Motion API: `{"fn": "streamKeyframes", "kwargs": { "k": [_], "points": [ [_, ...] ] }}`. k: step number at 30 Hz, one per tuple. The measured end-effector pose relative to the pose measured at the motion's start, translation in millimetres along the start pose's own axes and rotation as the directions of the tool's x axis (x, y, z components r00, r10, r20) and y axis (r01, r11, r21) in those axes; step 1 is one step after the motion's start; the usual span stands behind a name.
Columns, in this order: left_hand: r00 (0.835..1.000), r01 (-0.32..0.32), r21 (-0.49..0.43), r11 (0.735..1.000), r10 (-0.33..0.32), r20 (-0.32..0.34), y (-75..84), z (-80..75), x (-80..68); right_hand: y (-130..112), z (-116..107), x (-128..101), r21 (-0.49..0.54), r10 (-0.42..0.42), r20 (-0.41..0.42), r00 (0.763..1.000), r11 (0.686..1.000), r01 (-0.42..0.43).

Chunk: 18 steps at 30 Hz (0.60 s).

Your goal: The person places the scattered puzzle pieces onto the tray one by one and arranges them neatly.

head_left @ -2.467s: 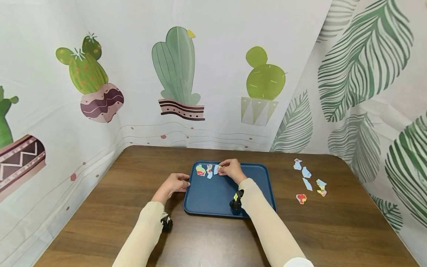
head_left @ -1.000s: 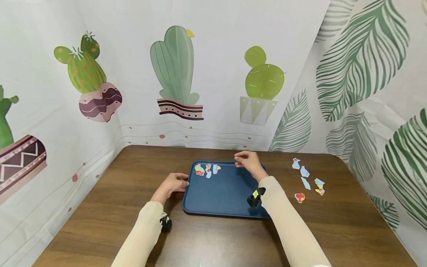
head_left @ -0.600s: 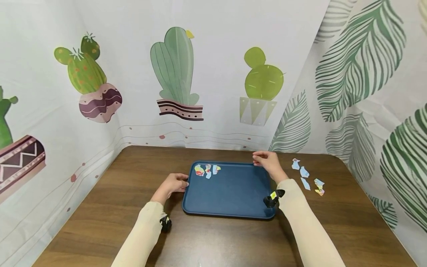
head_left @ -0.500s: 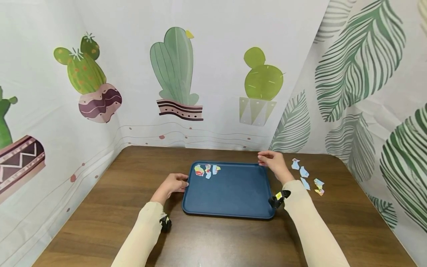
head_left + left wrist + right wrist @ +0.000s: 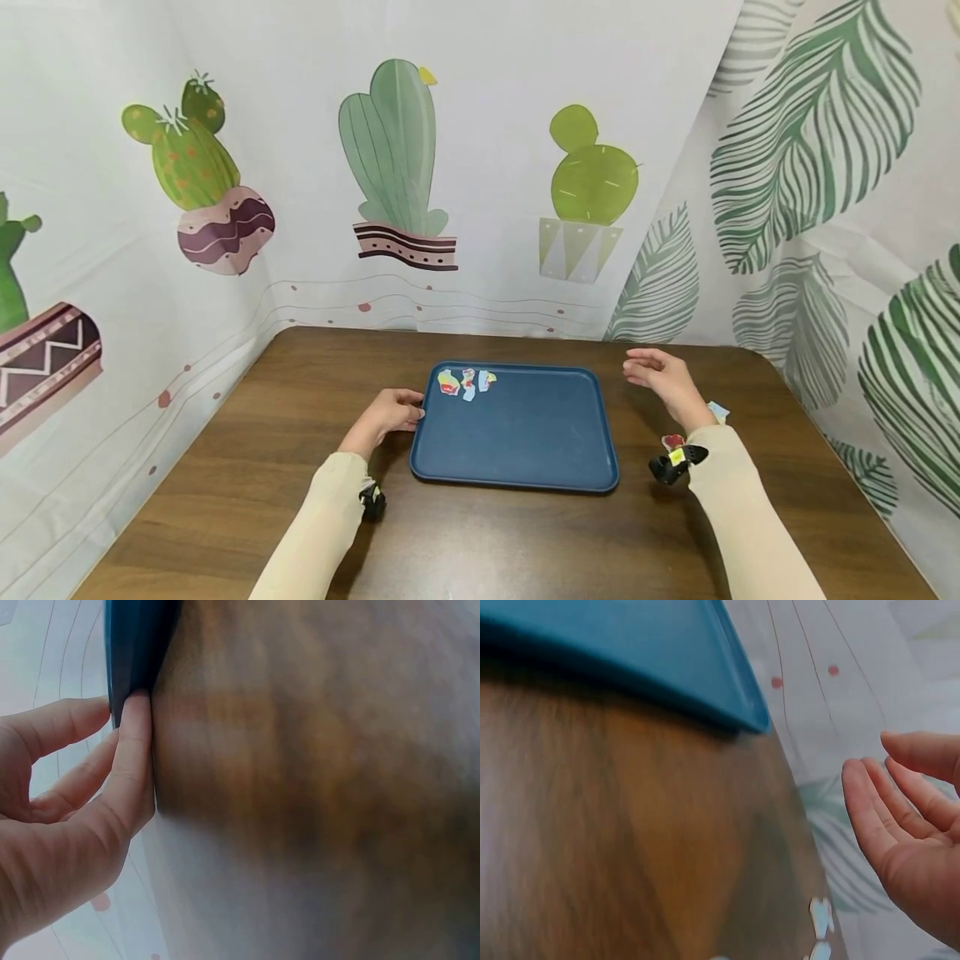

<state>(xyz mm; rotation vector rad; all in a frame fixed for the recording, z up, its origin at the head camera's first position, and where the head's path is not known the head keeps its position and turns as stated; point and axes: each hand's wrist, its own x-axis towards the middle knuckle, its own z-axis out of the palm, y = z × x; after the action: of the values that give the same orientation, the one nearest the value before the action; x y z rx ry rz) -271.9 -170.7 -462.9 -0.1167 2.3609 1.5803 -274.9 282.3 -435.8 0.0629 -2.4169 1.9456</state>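
A dark blue tray lies on the brown table. Three small coloured paper pieces sit in its far left corner. My left hand rests at the tray's left edge; in the left wrist view a straight finger touches the tray rim. My right hand hovers right of the tray, fingers relaxed and empty. The right wrist view shows its open fingers beyond the tray corner. Loose paper pieces lie on the table by my right forearm, partly hidden by it.
More paper pieces show on the wood in the right wrist view, and one peeks past my wrist. Cactus and leaf printed cloth walls close in the table on the left, back and right.
My right hand let go of a piece at the tray's far left corner and swept right, past the tray's right edge, to over the loose pieces. The left hand stayed put.
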Motion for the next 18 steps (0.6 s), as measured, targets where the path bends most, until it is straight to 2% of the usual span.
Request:
{"fn": "streamKeyframes", "kwargs": {
  "k": [5,9,15,18],
  "points": [
    [1.0,-0.005,-0.008,1.0,0.005,-0.001,-2.2,-0.6,2.6,12,-16,-10,0.067,-0.045,0.043,0.998,0.997,0.042],
    [1.0,-0.014,-0.011,1.0,0.014,0.009,-2.2,-0.6,2.7,25,-29,-16,0.083,-0.059,0.069,0.996,0.995,0.053],
    [1.0,-0.008,-0.013,1.0,0.008,0.008,-2.3,-0.3,3.4,29,-51,-32,-0.035,0.054,0.128,0.99,0.998,-0.05],
    [1.0,-0.004,-0.015,1.0,0.004,0.004,-2.3,0.1,3.8,31,-60,-39,-0.082,0.088,0.158,0.984,0.994,-0.075]
  ]
}}
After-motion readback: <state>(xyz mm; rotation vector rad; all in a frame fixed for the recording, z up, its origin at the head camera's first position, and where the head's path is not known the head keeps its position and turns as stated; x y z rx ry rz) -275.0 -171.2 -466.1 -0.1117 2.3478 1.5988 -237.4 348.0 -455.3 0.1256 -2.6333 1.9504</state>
